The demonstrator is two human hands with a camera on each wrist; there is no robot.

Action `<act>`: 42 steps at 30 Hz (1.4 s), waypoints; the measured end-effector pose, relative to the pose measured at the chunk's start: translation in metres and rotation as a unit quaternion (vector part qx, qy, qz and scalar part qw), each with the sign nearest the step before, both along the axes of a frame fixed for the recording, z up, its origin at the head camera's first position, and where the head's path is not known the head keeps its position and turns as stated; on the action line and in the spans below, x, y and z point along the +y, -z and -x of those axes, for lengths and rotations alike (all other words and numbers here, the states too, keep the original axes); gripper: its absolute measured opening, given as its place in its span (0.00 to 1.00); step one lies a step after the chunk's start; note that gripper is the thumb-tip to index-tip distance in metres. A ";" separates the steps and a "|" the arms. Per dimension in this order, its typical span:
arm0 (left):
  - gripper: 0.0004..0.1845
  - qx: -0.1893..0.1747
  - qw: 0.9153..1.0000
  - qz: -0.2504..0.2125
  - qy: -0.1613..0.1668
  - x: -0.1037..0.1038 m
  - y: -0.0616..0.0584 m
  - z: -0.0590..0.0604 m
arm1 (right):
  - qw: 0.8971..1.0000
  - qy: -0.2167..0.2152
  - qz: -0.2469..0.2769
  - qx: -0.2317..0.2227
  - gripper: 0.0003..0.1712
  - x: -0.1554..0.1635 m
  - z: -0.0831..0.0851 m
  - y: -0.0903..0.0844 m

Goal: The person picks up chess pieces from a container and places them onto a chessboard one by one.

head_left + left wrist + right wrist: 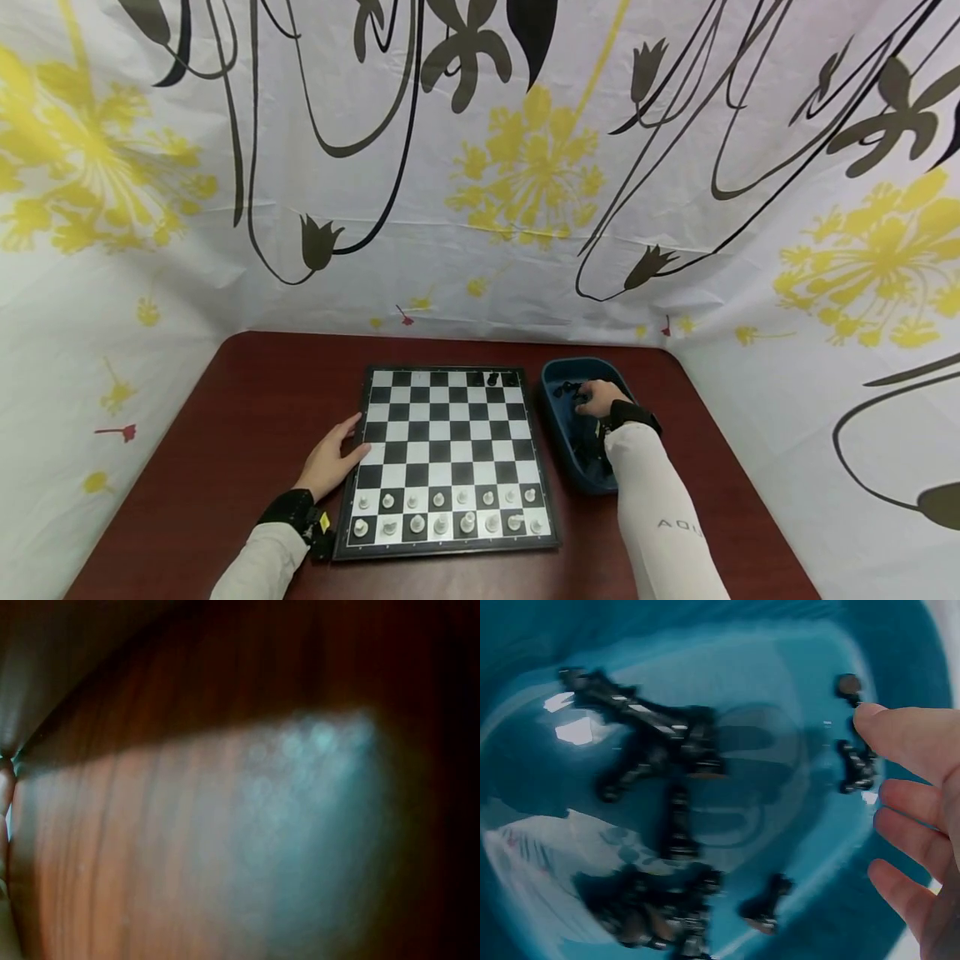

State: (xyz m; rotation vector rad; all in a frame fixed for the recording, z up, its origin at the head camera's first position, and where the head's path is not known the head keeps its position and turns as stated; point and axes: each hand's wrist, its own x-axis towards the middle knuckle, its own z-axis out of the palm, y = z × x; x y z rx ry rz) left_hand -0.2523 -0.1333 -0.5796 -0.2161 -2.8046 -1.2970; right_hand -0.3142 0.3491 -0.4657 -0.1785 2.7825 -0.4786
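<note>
A black-and-white chessboard (pixel 450 450) lies on the dark red table (pixel 247 400). White pieces (pixel 438 512) fill its two nearest rows, and one black piece (pixel 492 379) stands on the far row. Right of the board is a blue tray (pixel 577 363) holding several black pieces (pixel 682 742). My right hand (pixel 596 398) reaches into the tray. In the right wrist view its fingers (pixel 900 802) are spread and relaxed, the index tip next to a black piece (pixel 855 769), holding nothing. My left hand (pixel 333 458) rests flat on the table, touching the board's left edge.
A white cloth with yellow flowers and dark stems (pixel 525 167) walls in the table at the back and both sides. The left wrist view shows only the blurred brown table top (pixel 187 847).
</note>
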 end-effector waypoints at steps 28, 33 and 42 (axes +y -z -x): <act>0.37 -0.001 1.000 0.002 -0.003 -0.001 0.001 0.002 | 0.998 0.024 -0.010 -0.062 0.09 -0.007 -0.018 0.032; 0.37 -0.002 1.000 0.003 0.001 -0.001 0.001 0.003 | 0.997 0.025 -0.014 -0.066 0.10 -0.007 -0.017 0.032; 0.36 -0.010 1.000 -0.002 0.000 0.000 -0.001 0.001 | 0.997 0.024 -0.014 -0.065 0.09 -0.015 -0.021 0.017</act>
